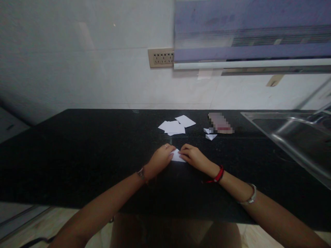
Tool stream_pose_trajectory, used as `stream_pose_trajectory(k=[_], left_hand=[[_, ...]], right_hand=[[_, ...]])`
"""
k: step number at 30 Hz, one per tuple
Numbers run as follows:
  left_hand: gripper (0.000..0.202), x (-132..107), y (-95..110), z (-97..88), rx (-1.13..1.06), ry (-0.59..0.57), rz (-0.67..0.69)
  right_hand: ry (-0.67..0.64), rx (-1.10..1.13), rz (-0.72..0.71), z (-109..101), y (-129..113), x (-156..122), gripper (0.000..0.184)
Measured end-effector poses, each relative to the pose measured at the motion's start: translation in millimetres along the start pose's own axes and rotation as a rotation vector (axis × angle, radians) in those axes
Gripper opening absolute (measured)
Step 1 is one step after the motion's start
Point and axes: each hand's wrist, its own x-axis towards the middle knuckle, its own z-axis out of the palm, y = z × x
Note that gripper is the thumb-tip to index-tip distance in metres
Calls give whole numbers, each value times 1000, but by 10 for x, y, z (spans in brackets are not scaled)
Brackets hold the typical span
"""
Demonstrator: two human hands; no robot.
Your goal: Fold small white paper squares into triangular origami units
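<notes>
A small white piece of paper [178, 156] lies on the black countertop [77, 155] between my two hands. My left hand [159, 159] presses on its left side with curled fingers; a ring shows on one finger and a watch on the wrist. My right hand [193, 156] pinches the paper's right side, fingers closed on it, with a red band on the wrist and a silver bracelet farther up the arm. Much of the paper is hidden under my fingers.
Several loose white paper squares [177, 125] lie farther back. Two small folded paper pieces [210, 134] sit right of them beside a blurred-out object [219, 123]. A steel sink [292, 134] is at the right. A wall socket [160, 57] is on the tiled wall.
</notes>
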Motion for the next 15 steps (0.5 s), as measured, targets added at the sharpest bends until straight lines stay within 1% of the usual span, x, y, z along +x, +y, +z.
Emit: stream_pose_trajectory(k=[3,7,15], left_hand=[[22,-14,-22,1,7,-24,83],[21,-23,-30,2,49,-49,157],[24,-37,-81,39,45,-56,205]], right_hand=[[27,15,17,11,26,-6,18],[28,12,32,6,50,-7,18],[1,9,10,-7,58,0,19]])
